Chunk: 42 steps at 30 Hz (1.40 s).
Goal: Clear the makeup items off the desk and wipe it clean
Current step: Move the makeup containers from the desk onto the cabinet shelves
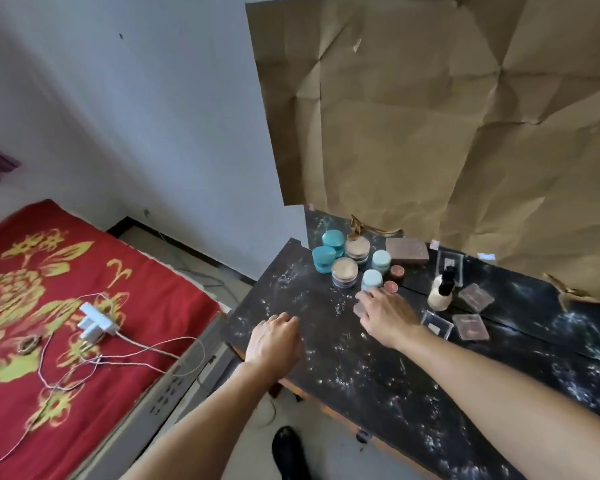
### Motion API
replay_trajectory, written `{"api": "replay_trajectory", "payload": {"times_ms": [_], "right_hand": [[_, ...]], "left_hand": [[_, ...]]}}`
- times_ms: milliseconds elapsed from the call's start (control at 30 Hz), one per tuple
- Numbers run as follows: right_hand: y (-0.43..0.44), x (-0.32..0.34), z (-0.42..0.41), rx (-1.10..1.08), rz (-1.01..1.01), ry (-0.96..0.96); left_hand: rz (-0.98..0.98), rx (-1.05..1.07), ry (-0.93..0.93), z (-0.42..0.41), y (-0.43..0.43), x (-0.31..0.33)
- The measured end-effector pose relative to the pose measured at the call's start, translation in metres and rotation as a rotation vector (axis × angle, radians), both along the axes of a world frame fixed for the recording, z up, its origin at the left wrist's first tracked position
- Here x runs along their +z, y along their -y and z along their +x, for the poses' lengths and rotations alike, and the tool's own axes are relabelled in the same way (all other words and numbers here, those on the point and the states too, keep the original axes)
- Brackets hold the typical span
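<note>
Where jars (343, 268) crowd the desk (378, 375), bottle (440, 292), compacts (471, 326) nearby

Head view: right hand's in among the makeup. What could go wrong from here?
1. The tall pump bottle stands just beside the right hand; a sideways sweep could topple it.
2. White residue speckles the desk; dragging jars through it may smear it.

So we've got both bare forearms stretched out in front of us, left hand (274, 342) palm down with fingers loosely curled and tips pointing down, right hand (385, 317) reaching further ahead, palm down too, fingers bent, and honestly we can't tell if it's gripping anything.
</note>
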State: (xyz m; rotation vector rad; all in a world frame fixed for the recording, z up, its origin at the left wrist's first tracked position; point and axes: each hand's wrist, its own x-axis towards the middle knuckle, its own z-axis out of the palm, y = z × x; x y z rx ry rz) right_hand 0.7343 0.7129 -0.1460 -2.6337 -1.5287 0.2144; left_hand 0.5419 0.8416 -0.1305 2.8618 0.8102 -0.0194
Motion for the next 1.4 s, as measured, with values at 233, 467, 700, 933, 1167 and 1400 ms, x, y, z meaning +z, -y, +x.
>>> {"api": "replay_trajectory", "payload": {"times_ms": [233, 467, 700, 933, 1167, 1400], "right_hand": [[-0.078, -0.042, 0.045, -0.169, -0.069, 0.011], [-0.124, -0.069, 0.078, -0.329, -0.110, 0.022], [-0.145, -0.110, 0.093, -0.403, -0.141, 0.040], [-0.146, -0.122, 0.095, -0.427, -0.034, 0.070], [-0.149, -0.107, 0.086, -0.485, 0.031, 0.009], [-0.104, -0.060, 0.038, -0.659, 0.093, -0.099]], "left_hand": [[-0.031, -0.242, -0.124, 0.085, -0.115, -0.041], [0.046, -0.464, -0.220, 0.170, -0.181, -0.069], [0.043, -0.536, -0.340, 0.233, -0.191, -0.097], [-0.056, -0.517, -0.317, 0.238, -0.196, -0.112], [-0.158, -0.505, -0.293, 0.224, -0.205, -0.110], [-0.170, -0.652, -0.257, 0.196, -0.199, -0.068]]}}
